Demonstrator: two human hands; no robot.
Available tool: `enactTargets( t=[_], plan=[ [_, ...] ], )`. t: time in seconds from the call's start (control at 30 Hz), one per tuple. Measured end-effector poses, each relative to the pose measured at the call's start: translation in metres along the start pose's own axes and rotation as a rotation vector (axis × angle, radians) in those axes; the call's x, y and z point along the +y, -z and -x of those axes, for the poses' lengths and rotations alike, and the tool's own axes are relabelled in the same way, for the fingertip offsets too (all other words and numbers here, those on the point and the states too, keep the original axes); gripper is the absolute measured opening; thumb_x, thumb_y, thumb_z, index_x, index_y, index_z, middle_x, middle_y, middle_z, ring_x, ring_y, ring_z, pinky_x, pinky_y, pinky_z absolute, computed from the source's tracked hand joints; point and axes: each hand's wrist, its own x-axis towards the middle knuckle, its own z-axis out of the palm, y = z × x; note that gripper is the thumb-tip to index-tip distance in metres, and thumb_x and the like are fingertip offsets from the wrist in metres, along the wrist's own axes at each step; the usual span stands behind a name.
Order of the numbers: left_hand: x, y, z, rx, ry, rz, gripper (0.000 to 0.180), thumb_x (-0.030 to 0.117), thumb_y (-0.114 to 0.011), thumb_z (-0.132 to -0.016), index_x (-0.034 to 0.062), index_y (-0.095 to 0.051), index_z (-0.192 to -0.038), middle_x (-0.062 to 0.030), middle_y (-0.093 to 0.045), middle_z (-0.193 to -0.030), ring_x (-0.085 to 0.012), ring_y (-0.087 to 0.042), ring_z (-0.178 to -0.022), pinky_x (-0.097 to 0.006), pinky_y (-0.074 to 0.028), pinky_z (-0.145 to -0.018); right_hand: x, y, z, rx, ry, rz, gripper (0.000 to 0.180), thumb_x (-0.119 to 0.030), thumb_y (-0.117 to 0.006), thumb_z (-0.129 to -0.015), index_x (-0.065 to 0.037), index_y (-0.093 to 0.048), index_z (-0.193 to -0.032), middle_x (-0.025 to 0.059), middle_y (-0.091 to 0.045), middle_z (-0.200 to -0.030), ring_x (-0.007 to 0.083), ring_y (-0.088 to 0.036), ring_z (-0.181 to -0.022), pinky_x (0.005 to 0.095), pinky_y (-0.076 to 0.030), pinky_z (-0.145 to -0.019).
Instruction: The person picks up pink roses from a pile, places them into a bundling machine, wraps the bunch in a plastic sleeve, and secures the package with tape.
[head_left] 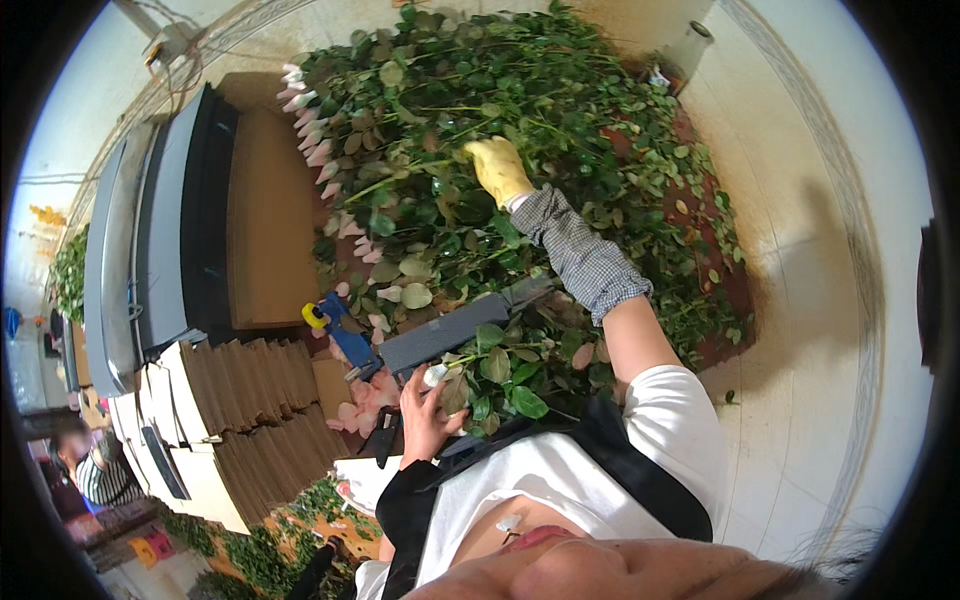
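A big pile of leafy roses (430, 215) covers the table, with pale pink heads lined up along its left side. My right hand (497, 170), in a yellow glove with a checked sleeve cover above it, reaches over the pile. Its fingers are closed on a rose stem (405, 178) running left from the glove. Close to my body, my bare left hand (428, 415) is wrapped around a rose with a whitish head (435, 375). Leafy stems (510, 375) extend to the right of that hand. A long dark grey block (445, 335) lies just beyond it.
A blue and yellow tool (340, 325) lies left of the block, near loose pink petals (370, 400). Stacked cardboard sheets (260, 400) and a large open carton (270, 220) stand at left. Another person (105, 470) is at far left. A container (688, 50) stands far right.
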Motion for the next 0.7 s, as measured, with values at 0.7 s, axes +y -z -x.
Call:
enactTargets(
  t=[0.7],
  plan=[
    [0.003,-0.002,-0.002,0.102,-0.055,0.082,0.070,0.028,-0.088,-0.066,0.0104,-0.064,-0.130,-0.0196,-0.042,-0.152,-0.0423,-0.046,-0.129,-0.052,-0.039,-0.108,-0.155,0.259,0.170,0.044,0.235,0.130,0.034,-0.001,-0.061,-0.094,-0.011,-0.072,-0.124,0.0107,-0.072,-0.126,0.0283,-0.069,-0.115,0.0387,-0.055,-0.101]
  ],
)
